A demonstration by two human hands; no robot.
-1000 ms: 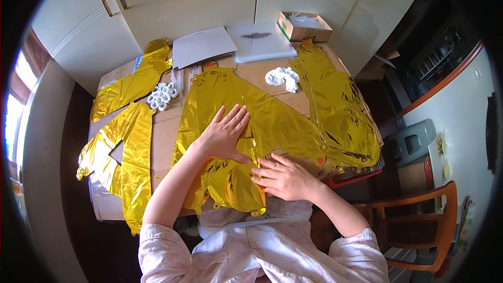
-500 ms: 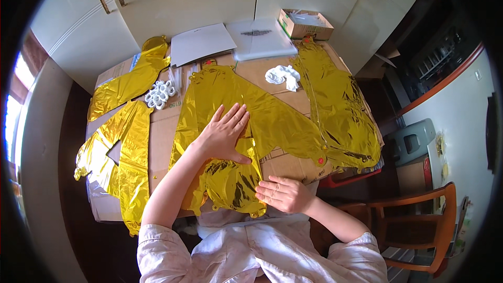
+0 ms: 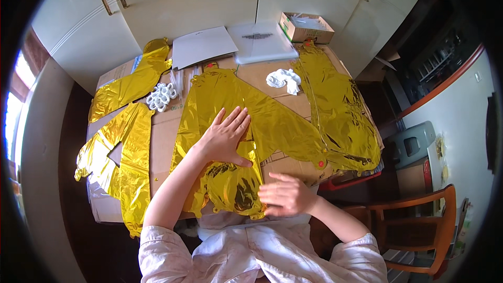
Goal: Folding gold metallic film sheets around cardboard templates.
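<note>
A large gold foil balloon point(image 3: 209, 94), flat and uninflated, lies across the middle of the cardboard-covered table. Its near end is a rounded, creased flap point(image 3: 236, 183) reaching the table's front edge. My left hand point(image 3: 224, 139) rests flat on the foil with the fingers stretched forward and the thumb out to the right. At the flap's right edge, my right hand point(image 3: 287, 195) has its fingers stretched leftward and its thumb side raised; motion blurs it slightly. Whether those fingertips touch the foil, I cannot tell. No object shows in either hand.
More flat gold foil balloons lie at the far left point(image 3: 131, 86), near left point(image 3: 135, 152) and right point(image 3: 340, 110). White rings point(image 3: 161, 97), clear sticks point(image 3: 181, 79), crumpled white cloth point(image 3: 284, 79), white sheets point(image 3: 204, 48), a clear plastic pack point(image 3: 262, 44) and an open box point(image 3: 309, 32) surround them. A wooden chair point(image 3: 445, 225) stands right.
My right hand has shifted slightly right and its thumb side has lifted and spread. The left hand stays in place on the foil.
</note>
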